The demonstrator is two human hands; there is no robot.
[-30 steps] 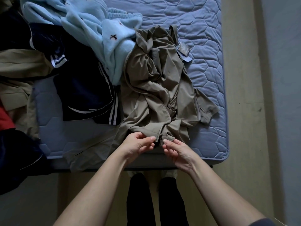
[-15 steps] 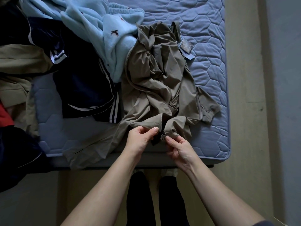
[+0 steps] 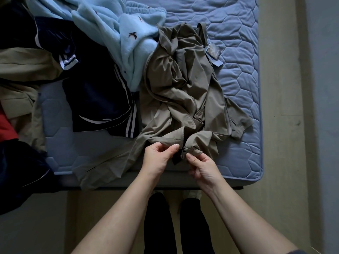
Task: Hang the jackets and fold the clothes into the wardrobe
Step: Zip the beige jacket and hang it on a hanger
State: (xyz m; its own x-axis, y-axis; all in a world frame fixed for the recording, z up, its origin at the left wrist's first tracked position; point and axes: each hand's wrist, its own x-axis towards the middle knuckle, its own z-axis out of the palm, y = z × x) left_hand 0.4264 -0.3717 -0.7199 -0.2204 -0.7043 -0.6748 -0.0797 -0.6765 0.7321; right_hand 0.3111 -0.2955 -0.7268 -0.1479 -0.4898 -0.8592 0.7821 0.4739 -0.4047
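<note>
A crumpled khaki zip jacket (image 3: 179,92) lies on the blue quilted mattress (image 3: 238,52), its hem at the near edge. A paper tag (image 3: 213,53) hangs at its collar end. My left hand (image 3: 159,157) pinches the left side of the hem beside the zipper. My right hand (image 3: 203,167) pinches the zipper's bottom end (image 3: 183,153) on the right side of the hem. The two hem halves meet between my fingers.
A light blue fleece garment (image 3: 117,32) lies behind the jacket. A navy jacket with white stripes (image 3: 95,92) sits to the left, beige clothes (image 3: 22,70) and a red item (image 3: 6,125) further left. Bare floor (image 3: 286,125) runs along the bed's right side.
My hands have shifted slightly away from me along the hem and brought the two zipper ends closer together; the dark inner lining now shows below the zipper.
</note>
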